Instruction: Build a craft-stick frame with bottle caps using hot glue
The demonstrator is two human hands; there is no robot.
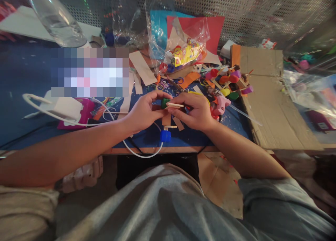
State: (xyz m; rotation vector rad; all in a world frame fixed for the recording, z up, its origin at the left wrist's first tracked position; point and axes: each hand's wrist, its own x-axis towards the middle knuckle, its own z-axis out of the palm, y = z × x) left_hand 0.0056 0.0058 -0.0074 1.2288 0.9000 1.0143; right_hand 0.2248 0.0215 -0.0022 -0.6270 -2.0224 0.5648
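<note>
From the head view, I have the small green rounded cap (165, 103), plastic by the look of it, between both hands above the front part of the blue-topped bench (31, 73). Just below it I see a brown cardboard strip (166, 120) and, nearer the bench edge, a bright blue rounded plastic cap (165, 136); how these join the green cap is hidden from me.

My first worry is a slip: the pale thin wooden stick (176, 104) crosses right by the green cap, and uneven pressure from the two sides could twist it loose or snap it. The cardboard strip looks thin enough to bend if pushed hard. I would also watch the white cable (143, 157), which loops over the bench edge and meets or passes beneath the blue cap; a snag from the left forearm could pull things toward the edge.

As for the fingers, those on the left hand (147, 109) are curled with only a narrow opening between thumb and index, closed around the green cap. Those on the right hand (195, 109) are drawn tight, thumb against index, pinching the wooden stick; the other fingertips I cannot make out.
</note>
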